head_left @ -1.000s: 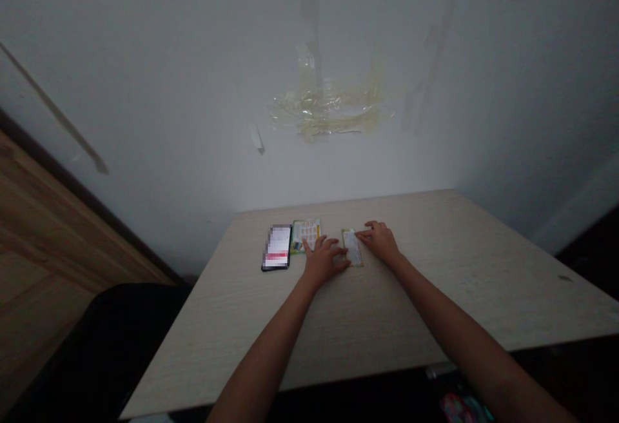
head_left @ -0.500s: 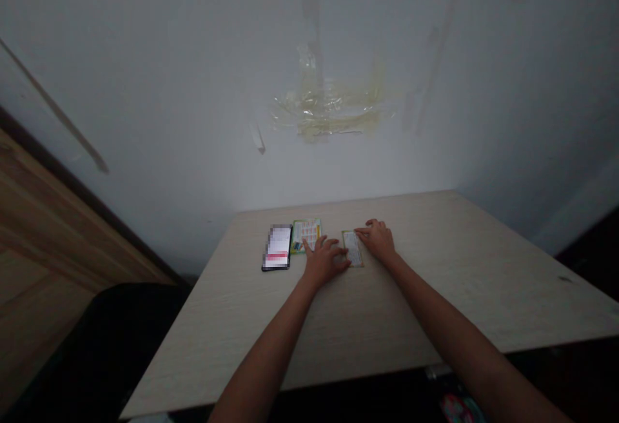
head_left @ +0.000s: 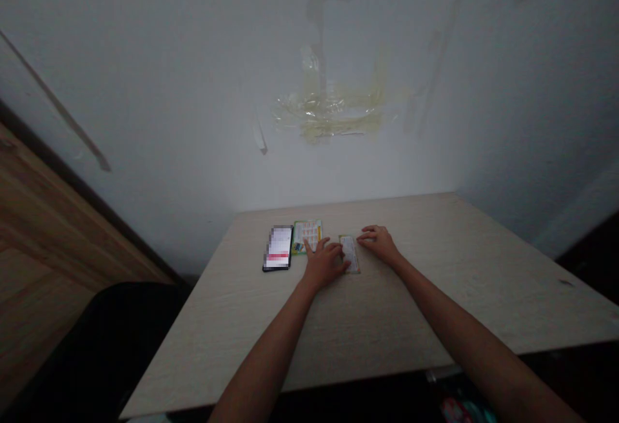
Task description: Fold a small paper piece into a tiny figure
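1. Our left hand (head_left: pixel 325 266) lies palm down on the desk, its fingers spread. Its index fingertip (head_left: pixel 309 246) reaches the lower right part of a printed green-edged card (head_left: pixel 307 236), and its other fingertips sit at the left edge of a narrow printed card (head_left: pixel 350 254). It is not pinching anything.
2. Our right hand (head_left: pixel 380 244) also lies flat and loosely spread, with its fingers pointing left. Its fingertips are just beside the narrow card's upper right edge; we cannot tell whether they touch it.
3. Both cards lie flat near the middle of the far edge of a pale wood-grain desk (head_left: pixel 396 320), the narrow one between our hands.
4. Just left of the green-edged card lies a smartphone (head_left: pixel 278 248), screen up, its display pixelated.
5. Above the desk, a white wall (head_left: pixel 145 94) carries yellowed tape residue (head_left: pixel 333 110) at upper centre.
6. A wooden panel (head_left: pixel 43 242) fills the left of the frame, with a dark padded shape (head_left: pixel 97 352) at lower left.
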`<control>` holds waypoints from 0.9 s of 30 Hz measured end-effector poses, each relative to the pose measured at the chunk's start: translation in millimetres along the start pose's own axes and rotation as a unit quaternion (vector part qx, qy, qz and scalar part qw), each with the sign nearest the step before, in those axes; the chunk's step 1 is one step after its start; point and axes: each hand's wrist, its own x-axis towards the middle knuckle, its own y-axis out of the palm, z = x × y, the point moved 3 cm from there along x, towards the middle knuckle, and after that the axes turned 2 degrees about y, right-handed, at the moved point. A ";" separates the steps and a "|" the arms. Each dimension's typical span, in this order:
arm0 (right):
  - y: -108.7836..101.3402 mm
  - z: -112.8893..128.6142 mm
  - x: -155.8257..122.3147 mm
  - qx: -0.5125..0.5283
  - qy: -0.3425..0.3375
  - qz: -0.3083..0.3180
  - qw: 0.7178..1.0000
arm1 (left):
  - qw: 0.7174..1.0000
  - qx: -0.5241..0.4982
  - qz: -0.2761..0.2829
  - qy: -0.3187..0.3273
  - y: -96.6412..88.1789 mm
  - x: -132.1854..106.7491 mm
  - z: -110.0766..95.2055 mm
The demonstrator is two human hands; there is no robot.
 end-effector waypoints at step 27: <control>6.9 11.8 -13.0 -0.010 -0.042 0.004 0.999 | 0.999 0.033 0.030 -0.012 3.6 0.6 4.5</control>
